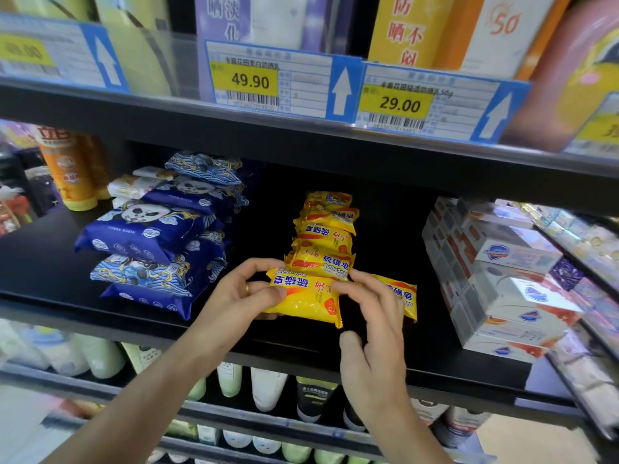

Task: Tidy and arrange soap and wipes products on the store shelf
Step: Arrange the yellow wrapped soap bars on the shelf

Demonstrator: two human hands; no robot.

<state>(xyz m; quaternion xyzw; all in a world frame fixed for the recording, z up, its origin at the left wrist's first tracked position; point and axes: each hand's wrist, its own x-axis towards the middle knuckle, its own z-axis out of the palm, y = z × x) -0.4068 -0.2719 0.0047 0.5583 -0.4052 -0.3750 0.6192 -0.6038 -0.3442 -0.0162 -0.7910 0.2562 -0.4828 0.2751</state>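
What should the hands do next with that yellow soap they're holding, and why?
Probably turn the yellow soap pack around and set it at the front of the soap row. Both the left hand and right hand grip it, its print reads upside down, unlike the pack just behind, and another pack lies loose to the right.

soap packet (306, 301): yellow, blue characters, orange-red motif | wipes packs (147, 229): dark blue, white panda faces, gold wave pattern | soap boxes (509, 262): white, blue shield, red-orange accents | shelf (50, 262): black | price tags (268, 80): yellow, blue-bordered, white arrows
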